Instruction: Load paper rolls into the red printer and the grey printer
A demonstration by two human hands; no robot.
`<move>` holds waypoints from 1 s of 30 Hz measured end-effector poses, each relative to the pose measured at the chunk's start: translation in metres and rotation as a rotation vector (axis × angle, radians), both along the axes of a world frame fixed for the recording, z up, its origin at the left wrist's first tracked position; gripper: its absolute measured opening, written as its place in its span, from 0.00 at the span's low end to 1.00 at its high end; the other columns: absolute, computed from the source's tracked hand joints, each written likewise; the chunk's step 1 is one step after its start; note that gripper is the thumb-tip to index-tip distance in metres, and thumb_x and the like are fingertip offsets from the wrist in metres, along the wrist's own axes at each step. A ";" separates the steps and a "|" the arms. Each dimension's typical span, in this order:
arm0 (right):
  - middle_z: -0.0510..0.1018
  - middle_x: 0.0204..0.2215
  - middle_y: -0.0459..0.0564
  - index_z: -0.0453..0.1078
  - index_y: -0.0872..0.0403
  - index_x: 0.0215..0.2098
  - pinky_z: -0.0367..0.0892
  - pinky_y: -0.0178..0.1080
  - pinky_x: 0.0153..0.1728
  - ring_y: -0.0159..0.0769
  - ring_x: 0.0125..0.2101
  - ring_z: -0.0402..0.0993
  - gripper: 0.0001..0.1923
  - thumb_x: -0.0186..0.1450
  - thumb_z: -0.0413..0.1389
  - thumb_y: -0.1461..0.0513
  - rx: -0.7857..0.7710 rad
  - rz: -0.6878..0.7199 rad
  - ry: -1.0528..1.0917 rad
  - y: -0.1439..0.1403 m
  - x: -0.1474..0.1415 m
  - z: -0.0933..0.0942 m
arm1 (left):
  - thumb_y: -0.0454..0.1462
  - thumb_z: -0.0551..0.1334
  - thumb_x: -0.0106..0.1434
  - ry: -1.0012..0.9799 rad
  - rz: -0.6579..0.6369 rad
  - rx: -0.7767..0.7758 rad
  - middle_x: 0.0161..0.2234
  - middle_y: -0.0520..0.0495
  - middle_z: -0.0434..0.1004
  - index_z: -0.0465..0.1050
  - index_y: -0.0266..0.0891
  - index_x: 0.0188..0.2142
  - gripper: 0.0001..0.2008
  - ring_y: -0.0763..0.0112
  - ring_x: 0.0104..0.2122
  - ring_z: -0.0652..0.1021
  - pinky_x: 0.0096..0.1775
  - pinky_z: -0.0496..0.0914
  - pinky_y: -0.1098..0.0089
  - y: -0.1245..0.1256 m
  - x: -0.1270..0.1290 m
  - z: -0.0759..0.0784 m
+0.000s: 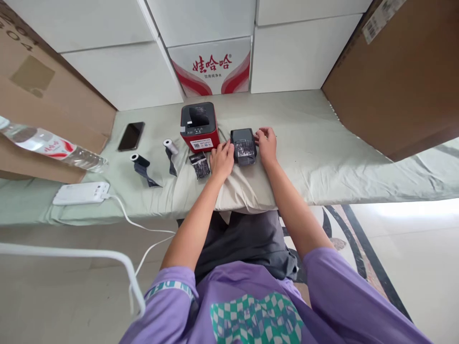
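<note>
Flanking the small black printer (pixel 243 145), the left hand (pixel 221 160) and right hand (pixel 266 143) press loosely spread fingers against its short sides; neither is nearer.

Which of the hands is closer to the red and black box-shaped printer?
Left. The left hand rests just below the red and black box-shaped printer, near its front corner. The right hand is farther, beyond the small dark grey device.

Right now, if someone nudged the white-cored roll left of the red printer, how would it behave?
The white-cored roll looks small and cylindrical, so probably light and apt to roll or tip. Its dark ribbon tail trails loosely on the cloth, so it is likely floppy and may drag.
</note>
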State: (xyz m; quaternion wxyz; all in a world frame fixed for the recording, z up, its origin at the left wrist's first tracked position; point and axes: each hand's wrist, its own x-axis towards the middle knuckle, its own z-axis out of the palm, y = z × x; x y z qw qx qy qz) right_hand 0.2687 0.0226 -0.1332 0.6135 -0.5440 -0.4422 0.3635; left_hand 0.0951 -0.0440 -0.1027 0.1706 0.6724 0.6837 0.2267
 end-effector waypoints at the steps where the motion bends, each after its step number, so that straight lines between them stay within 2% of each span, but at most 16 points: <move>1: 0.78 0.46 0.51 0.66 0.50 0.45 0.75 0.44 0.50 0.38 0.46 0.79 0.17 0.67 0.55 0.47 0.003 -0.014 -0.043 -0.001 0.000 0.000 | 0.51 0.37 0.79 0.058 -0.008 0.008 0.67 0.44 0.70 0.64 0.51 0.72 0.31 0.52 0.66 0.70 0.66 0.63 0.53 -0.001 0.000 0.002; 5: 0.79 0.46 0.54 0.67 0.51 0.43 0.68 0.48 0.59 0.42 0.51 0.76 0.18 0.69 0.53 0.46 -0.015 -0.103 -0.239 -0.004 -0.003 0.005 | 0.50 0.34 0.80 0.197 -0.108 0.052 0.58 0.38 0.76 0.63 0.45 0.72 0.33 0.53 0.59 0.76 0.60 0.67 0.58 -0.004 -0.003 0.009; 8: 0.79 0.46 0.55 0.68 0.52 0.42 0.67 0.48 0.59 0.42 0.51 0.76 0.17 0.71 0.50 0.47 -0.057 -0.153 -0.295 -0.006 -0.008 0.010 | 0.51 0.36 0.80 0.243 -0.172 0.039 0.58 0.38 0.78 0.61 0.41 0.73 0.33 0.52 0.56 0.78 0.54 0.70 0.61 -0.005 -0.004 0.013; 11: 0.80 0.44 0.54 0.68 0.52 0.41 0.67 0.47 0.58 0.42 0.49 0.76 0.16 0.72 0.49 0.49 -0.078 -0.170 -0.301 -0.008 -0.011 0.014 | 0.51 0.37 0.80 0.264 -0.179 0.042 0.59 0.38 0.77 0.61 0.40 0.73 0.33 0.51 0.55 0.79 0.51 0.71 0.62 -0.005 -0.003 0.014; 17: 0.80 0.40 0.51 0.66 0.51 0.37 0.69 0.40 0.52 0.37 0.43 0.76 0.11 0.72 0.46 0.55 -0.019 -0.148 -0.283 -0.016 -0.012 0.020 | 0.50 0.36 0.80 0.269 -0.156 0.103 0.59 0.38 0.78 0.59 0.38 0.74 0.34 0.50 0.55 0.79 0.52 0.70 0.61 -0.005 -0.003 0.005; 21: 0.79 0.36 0.50 0.64 0.50 0.36 0.70 0.39 0.49 0.36 0.40 0.76 0.10 0.72 0.45 0.56 0.049 -0.196 -0.280 -0.027 -0.013 0.026 | 0.51 0.36 0.79 0.253 -0.147 0.115 0.59 0.37 0.78 0.58 0.39 0.75 0.34 0.50 0.55 0.79 0.52 0.70 0.61 -0.005 -0.003 0.002; 25: 0.81 0.37 0.52 0.65 0.50 0.37 0.70 0.40 0.51 0.37 0.42 0.78 0.14 0.73 0.43 0.53 0.060 -0.193 -0.298 -0.035 -0.012 0.030 | 0.51 0.36 0.79 0.239 -0.146 0.113 0.59 0.38 0.78 0.59 0.40 0.74 0.34 0.49 0.55 0.79 0.53 0.70 0.60 -0.005 -0.003 0.001; 30: 0.83 0.44 0.55 0.69 0.51 0.44 0.71 0.43 0.52 0.39 0.47 0.80 0.22 0.73 0.41 0.45 0.102 -0.085 -0.203 -0.035 -0.008 0.028 | 0.52 0.37 0.79 0.232 -0.141 0.109 0.60 0.37 0.77 0.57 0.40 0.75 0.34 0.49 0.56 0.79 0.54 0.70 0.60 -0.004 -0.005 0.000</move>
